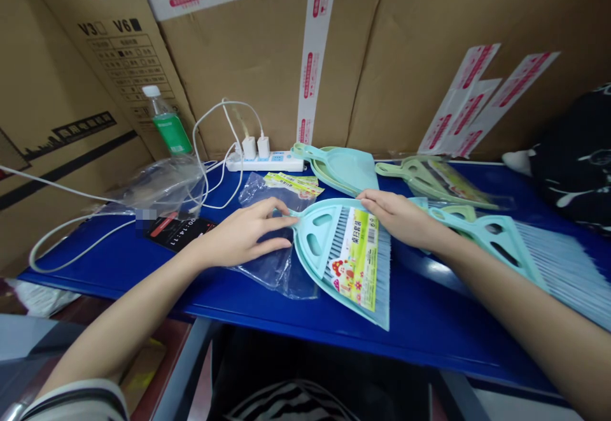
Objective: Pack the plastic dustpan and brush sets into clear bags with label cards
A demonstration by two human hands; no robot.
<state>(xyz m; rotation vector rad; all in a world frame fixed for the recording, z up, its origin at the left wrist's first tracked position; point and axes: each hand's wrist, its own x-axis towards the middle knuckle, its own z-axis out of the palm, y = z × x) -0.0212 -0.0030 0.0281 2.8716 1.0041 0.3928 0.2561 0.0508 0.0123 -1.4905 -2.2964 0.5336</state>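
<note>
A light blue dustpan (305, 256) lies in front of me with a matching brush (383, 268) nested in it. A yellow-green printed card (359, 258) lies over the brush. My right hand (389, 214) is closed on the far edge of this set, near the card's top corner. My left hand (252, 233) is at the handle end, fingers spread, fingertips touching or very near the handle. Beneath and beside the left hand lies a crumpled clear plastic bag (281, 274). Under my right forearm, another light blue brush (496, 242) lies with bristles to the right.
Behind are stacked dustpans (351, 166) and a green set in clear wrap (429, 179). More cards (296, 182), a power strip (281, 162) with looping white cables, a phone (179, 230) and a green-labelled bottle (169, 125) stand or lie leftward. Cardboard (267, 58) walls the back.
</note>
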